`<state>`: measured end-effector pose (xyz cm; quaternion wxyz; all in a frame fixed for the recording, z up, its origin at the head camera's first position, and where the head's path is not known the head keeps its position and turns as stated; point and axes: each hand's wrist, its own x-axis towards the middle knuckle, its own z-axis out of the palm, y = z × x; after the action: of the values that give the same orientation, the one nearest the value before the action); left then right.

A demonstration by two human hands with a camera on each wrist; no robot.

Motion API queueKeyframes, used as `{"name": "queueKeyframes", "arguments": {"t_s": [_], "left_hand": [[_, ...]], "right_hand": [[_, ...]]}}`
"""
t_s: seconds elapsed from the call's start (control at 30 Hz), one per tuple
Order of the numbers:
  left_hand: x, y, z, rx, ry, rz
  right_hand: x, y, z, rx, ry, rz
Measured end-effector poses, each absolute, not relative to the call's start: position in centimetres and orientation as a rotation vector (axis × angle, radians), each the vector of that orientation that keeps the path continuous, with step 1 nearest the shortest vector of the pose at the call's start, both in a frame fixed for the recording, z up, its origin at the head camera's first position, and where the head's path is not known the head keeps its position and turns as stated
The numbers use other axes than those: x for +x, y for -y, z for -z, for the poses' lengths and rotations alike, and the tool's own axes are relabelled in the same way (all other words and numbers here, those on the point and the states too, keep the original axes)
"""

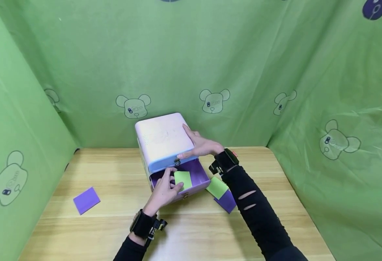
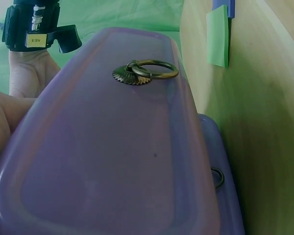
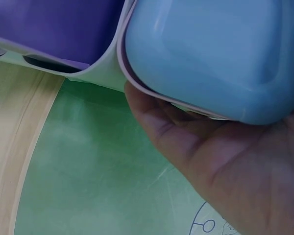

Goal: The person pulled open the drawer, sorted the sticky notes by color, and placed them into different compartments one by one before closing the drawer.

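A small drawer box [image 1: 164, 139] with a white top stands on the table, its lower purple drawer [image 1: 198, 172] pulled out. My left hand [image 1: 163, 192] is over the drawer's front left, pinching a green square of paper [image 1: 183, 180] between thumb and fingers. My right hand [image 1: 204, 145] rests on the box's right side, its fingers extended along the top edge and the thumb across the front of the blue upper drawer [image 3: 210, 54], near its knob [image 1: 177, 161]. A metal ring pull [image 2: 157, 69] hangs on a purple drawer front in the left wrist view.
Right of the box lie a green paper [image 1: 217, 187] and a purple paper [image 1: 226, 202], partly overlapping. Another purple paper [image 1: 86, 200] lies on the table's left side. Green cloth [image 1: 177, 72] surrounds the wooden table [image 1: 112, 232] at the back and sides.
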<state>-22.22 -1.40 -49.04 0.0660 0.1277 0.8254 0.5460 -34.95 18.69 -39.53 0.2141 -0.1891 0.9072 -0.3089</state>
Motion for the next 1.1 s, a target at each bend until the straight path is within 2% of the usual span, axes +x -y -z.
{"name": "queueKeyframes", "arguments": {"t_s": [0.43, 1.1], "left_hand": [[-22.29, 1.50, 48.99, 0.477, -2.594, -1.508], [-22.18, 0.88, 48.70, 0.434, -2.582, -1.250]], "right_hand": [[-34.91, -18.73, 39.52, -0.523, -2.517, 0.877], [-34.70, -18.70, 39.52, -0.511, -2.516, 0.881]]}}
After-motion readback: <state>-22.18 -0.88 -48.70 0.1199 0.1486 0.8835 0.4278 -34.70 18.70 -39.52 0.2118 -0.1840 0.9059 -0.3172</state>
